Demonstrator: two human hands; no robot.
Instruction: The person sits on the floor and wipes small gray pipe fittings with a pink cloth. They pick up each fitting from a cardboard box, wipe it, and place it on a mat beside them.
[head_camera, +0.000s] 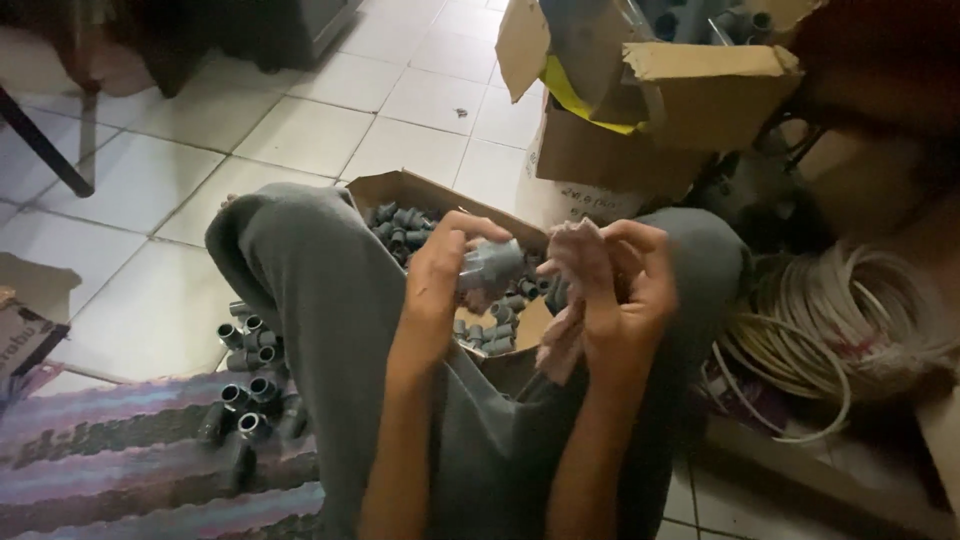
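Fitting (492, 264), grey, pinched in left hand (440, 285) grip, right hand (610, 290) beside.

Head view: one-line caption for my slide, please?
Seated person's left hand holds a grey plastic pipe fitting, right hand clutches a pale cloth, above an open cardboard box of similar fittings.

Your work surface is a white tiled floor (300, 130). On it: a striped mat (120, 450) at lower left with a pile of grey pipe fittings (250, 385) along its edge, and an open cardboard box (400, 190) of the same fittings between your knees. A larger cardboard box (620, 150) sits beyond, and a coil of white cable (850, 310) lies to your right.
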